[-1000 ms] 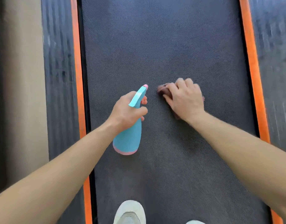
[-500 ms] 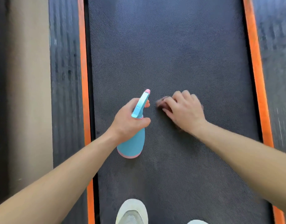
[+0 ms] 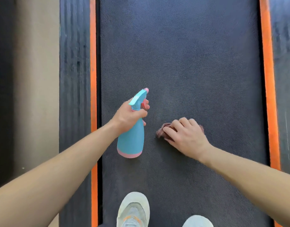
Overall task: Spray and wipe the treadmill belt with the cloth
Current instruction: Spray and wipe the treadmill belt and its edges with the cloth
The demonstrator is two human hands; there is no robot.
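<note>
the treadmill belt (image 3: 182, 54) is lit softly and evenly, and its woven texture is rendered crisp through the middle. a paler sheen is picked up on the belt's upper half. only faint, diffuse shadow is thrown beneath the spray bottle (image 3: 131, 141) and the right hand (image 3: 188, 138). the cloth (image 3: 160, 132) under that hand is smeared by blur. the side rail (image 3: 74, 63) left of the belt is streaked lengthwise. the orange strip (image 3: 267, 79) on the belt's right is slanted by wide-angle distortion. far left of the belt, everything is swallowed in darkness.
</note>
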